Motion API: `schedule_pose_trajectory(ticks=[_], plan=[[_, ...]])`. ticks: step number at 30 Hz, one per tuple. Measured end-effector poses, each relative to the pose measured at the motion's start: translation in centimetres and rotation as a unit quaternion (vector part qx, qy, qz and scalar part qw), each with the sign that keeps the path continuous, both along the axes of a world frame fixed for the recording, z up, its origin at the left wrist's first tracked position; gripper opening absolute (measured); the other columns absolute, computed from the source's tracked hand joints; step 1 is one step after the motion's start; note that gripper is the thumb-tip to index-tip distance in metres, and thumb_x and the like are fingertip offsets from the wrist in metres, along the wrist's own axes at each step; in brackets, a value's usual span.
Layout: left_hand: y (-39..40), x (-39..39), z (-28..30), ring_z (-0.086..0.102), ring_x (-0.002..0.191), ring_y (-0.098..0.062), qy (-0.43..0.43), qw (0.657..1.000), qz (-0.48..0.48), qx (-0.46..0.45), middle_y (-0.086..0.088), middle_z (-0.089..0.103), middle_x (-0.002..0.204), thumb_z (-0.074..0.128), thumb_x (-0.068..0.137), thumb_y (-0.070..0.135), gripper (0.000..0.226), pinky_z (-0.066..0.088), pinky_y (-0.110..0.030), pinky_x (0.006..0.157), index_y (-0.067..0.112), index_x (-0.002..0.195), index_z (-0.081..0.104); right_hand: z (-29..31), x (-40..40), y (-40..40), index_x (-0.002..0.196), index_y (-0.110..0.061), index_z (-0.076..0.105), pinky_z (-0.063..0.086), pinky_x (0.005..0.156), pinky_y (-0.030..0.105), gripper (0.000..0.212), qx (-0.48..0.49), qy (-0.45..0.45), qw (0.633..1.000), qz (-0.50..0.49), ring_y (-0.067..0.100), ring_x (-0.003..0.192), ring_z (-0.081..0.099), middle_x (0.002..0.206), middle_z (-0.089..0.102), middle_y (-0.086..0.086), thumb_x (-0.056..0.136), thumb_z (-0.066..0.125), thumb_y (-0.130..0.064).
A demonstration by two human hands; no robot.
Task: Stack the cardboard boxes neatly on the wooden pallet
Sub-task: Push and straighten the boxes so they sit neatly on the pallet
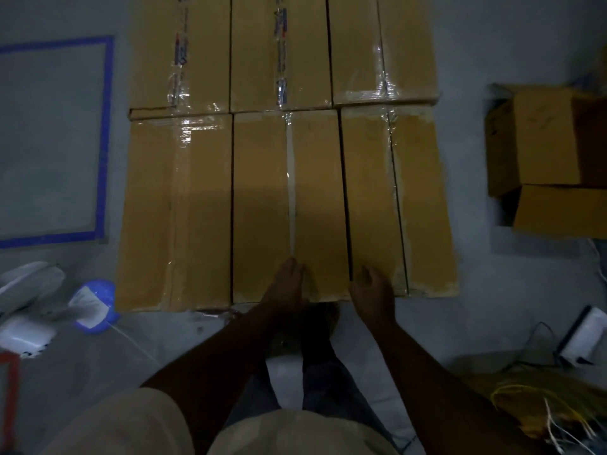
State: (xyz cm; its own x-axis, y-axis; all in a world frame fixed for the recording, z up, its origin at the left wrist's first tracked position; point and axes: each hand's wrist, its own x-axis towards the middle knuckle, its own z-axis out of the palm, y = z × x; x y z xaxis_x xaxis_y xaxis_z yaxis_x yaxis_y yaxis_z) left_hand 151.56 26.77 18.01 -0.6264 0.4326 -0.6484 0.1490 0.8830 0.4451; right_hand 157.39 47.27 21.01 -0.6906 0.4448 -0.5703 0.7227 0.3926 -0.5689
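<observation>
Six cardboard boxes point(289, 152) lie flat in 2 rows of 3, long sides touching w/ only thin dark seams between. Near row's front edges line up roughly, just ahead of the person's feet; far row runs out of the top of view. Pallet itself can't be made out under them. The middle near box point(262, 208) has a pale tape strip down its centre; the right near box point(423, 205) sits tight against it. Clear tape glints on the far row.

Open floor point(476, 290) on both sides of the stack: wide grey strip to the left, narrower one to the right. Blue tape rectangle point(105, 136) marks the floor at left, apart from the boxes. More loose cartons point(545, 139) sit at right, well apart from the stack. Blue-and-white object point(95, 307) lies near the stack's front-left corner, a white device point(584, 339) at right, yellow cables point(532, 405) bottom right. Room is dim, concrete-looking floor.

Both arms reach fwd and down. Left hand point(289, 284) rests on the middle box's near end, by the tape strip, fingers fairly straight, gripping nothing. Right hand point(374, 290) sits at the seam between middle and right boxes, fingers loosely bent, holding nothing as far as shows.
</observation>
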Motion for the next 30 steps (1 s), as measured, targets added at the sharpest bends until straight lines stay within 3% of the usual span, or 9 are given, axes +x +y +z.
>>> schedule_pose_trajectory(ticks=[2, 4, 6, 10, 13, 16, 19, 26, 30], plan=[[3.1, -0.4, -0.4, 0.004, 0.156, -0.037, 0.0, 0.999, -0.027, 0.017, -0.019, -0.002, 0.169, 0.065, 0.093, 0.033, 0.091, 0.02, -0.043, 0.123, 0.008, 0.162, 0.01, -1.0, 0.4, 3.5, 0.142, -0.009, 0.058, 0.049, 0.103, 0.046, 0.051, 0.052, 0.001, 0.999, -0.014, 0.038, 0.125, 0.057, 0.135, 0.061, 0.017, 0.091, 0.065, -0.013], [5.9, -0.8, -1.1, 0.006, 0.155, -0.039, 0.012, 0.998, -0.057, 0.023, -0.021, 0.0, 0.169, 0.064, 0.092, 0.033, 0.09, 0.024, -0.046, 0.122, 0.011, 0.162, 0.012, -2.6, 1.0, 7.9, 0.14, -0.01, 0.058, 0.049, 0.102, 0.05, 0.056, 0.116, -0.012, 0.993, -0.005, 0.042, 0.125, 0.055, 0.134, 0.059, 0.019, 0.088, 0.064, -0.028], [8.4, -1.1, -1.5, 0.004, 0.155, -0.042, 0.022, 0.995, -0.096, 0.02, -0.021, -0.003, 0.168, 0.067, 0.089, 0.032, 0.094, 0.028, -0.049, 0.121, 0.017, 0.162, 0.01, -3.1, 1.1, 12.0, 0.143, -0.013, 0.051, 0.044, 0.103, 0.05, 0.073, 0.155, -0.063, 0.986, 0.002, 0.042, 0.131, 0.046, 0.142, 0.05, 0.017, 0.08, 0.066, -0.048], [12.0, -1.2, -2.0, -0.012, 0.154, -0.043, -0.021, 0.991, -0.135, -0.002, -0.015, -0.02, 0.168, 0.07, 0.092, 0.03, 0.096, 0.028, -0.058, 0.117, 0.031, 0.163, 0.006, -3.5, 1.0, 15.7, 0.158, -0.014, 0.023, 0.037, 0.109, 0.055, 0.117, 0.122, -0.161, 0.979, 0.034, 0.045, 0.143, 0.031, 0.164, 0.016, 0.009, 0.071, 0.088, -0.056], [12.5, -0.6, -1.8, -0.011, 0.154, -0.045, -0.015, 0.989, -0.146, -0.022, -0.019, -0.022, 0.166, 0.072, 0.09, 0.039, 0.101, 0.024, -0.055, 0.122, 0.029, 0.163, 0.004, -4.0, 1.4, 15.0, 0.159, -0.017, 0.025, 0.032, 0.114, 0.051, 0.115, 0.108, -0.118, 0.987, 0.026, 0.046, 0.145, 0.027, 0.167, 0.011, 0.011, 0.072, 0.087, -0.057], [11.4, 0.2, -1.9, -0.013, 0.154, -0.043, 0.044, 0.988, -0.145, -0.032, -0.017, -0.035, 0.162, 0.072, 0.09, 0.043, 0.104, 0.031, -0.051, 0.12, 0.029, 0.163, -0.001, -3.8, 2.8, 13.6, 0.163, -0.027, 0.017, 0.027, 0.118, 0.053, 0.119, 0.137, -0.143, 0.978, 0.069, 0.048, 0.148, 0.014, 0.171, -0.003, 0.012, 0.072, 0.082, -0.067], [10.8, 0.5, -2.6, -0.023, 0.15, -0.046, 0.063, 0.986, -0.142, -0.053, -0.015, -0.045, 0.155, 0.076, 0.089, 0.041, 0.114, 0.039, -0.056, 0.112, 0.032, 0.16, -0.013, -4.0, 3.8, 12.9, 0.164, -0.031, 0.014, 0.038, 0.111, 0.059, 0.125, 0.211, -0.141, 0.954, 0.158, 0.055, 0.144, 0.018, 0.171, 0.001, 0.016, 0.067, 0.078, -0.076], [13.3, 1.8, -3.7, -0.01, 0.147, -0.06, 0.102, 0.982, -0.13, -0.092, -0.033, -0.019, 0.162, 0.069, 0.088, 0.059, 0.121, 0.028, -0.068, 0.114, 0.012, 0.159, -0.016, -5.4, 4.5, 12.6, 0.163, -0.032, 0.021, 0.035, 0.107, 0.07, 0.118, 0.219, -0.105, 0.958, 0.153, 0.061, 0.145, 0.012, 0.173, 0.001, 0.011, 0.069, 0.083, -0.066], [13.2, 1.8, -3.5, -0.017, 0.147, -0.057, 0.083, 0.987, -0.121, -0.072, -0.03, -0.023, 0.162, 0.064, 0.089, 0.062, 0.115, 0.02, -0.067, 0.117, 0.013, 0.16, -0.013, -5.6, 4.6, 12.8, 0.164, -0.035, 0.013, 0.031, 0.111, 0.07, 0.116, 0.215, -0.129, 0.954, 0.165, 0.061, 0.149, 0.006, 0.173, -0.006, 0.009, 0.074, 0.075, -0.071]])
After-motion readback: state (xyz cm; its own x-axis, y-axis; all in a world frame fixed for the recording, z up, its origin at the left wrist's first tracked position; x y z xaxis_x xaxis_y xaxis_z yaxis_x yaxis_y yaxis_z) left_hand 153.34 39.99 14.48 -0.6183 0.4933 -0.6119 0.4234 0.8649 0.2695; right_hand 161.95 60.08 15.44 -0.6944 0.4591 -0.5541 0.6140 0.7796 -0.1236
